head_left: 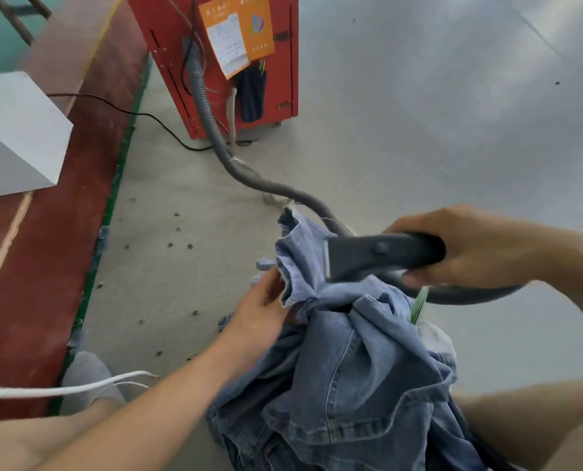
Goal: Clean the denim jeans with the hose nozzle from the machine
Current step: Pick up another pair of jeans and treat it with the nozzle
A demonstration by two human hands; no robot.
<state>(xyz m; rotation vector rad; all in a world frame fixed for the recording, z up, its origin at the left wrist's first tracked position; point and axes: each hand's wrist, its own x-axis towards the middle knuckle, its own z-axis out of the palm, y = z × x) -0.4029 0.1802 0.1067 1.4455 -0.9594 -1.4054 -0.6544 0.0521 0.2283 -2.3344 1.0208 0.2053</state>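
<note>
Two hands are at work in my view, and I take the scene from the left across. Far left I see a white box (18, 130) sitting on the red floor strip (45, 266), with a black cable (140, 114) running over to the red machine (215, 62) at the top. A white cord (62, 390) crosses the lower left, above a grey shoe (86, 379). Small dark specks (170, 245) dot the grey floor (419, 130). My left hand (259, 311) comes up from below and pinches a bunched fold of the denim jeans (351, 368), its fingers curled into the pale inside of the fabric. The jeans lie crumpled between the two hands and spill down toward the bottom edge. A grey ribbed hose (208, 110) runs from the machine and snakes across the floor. My right hand (480, 246) grips the dark hose nozzle (378, 254), fingers wrapped round its handle, and the nozzle mouth presses against the raised fold.
</note>
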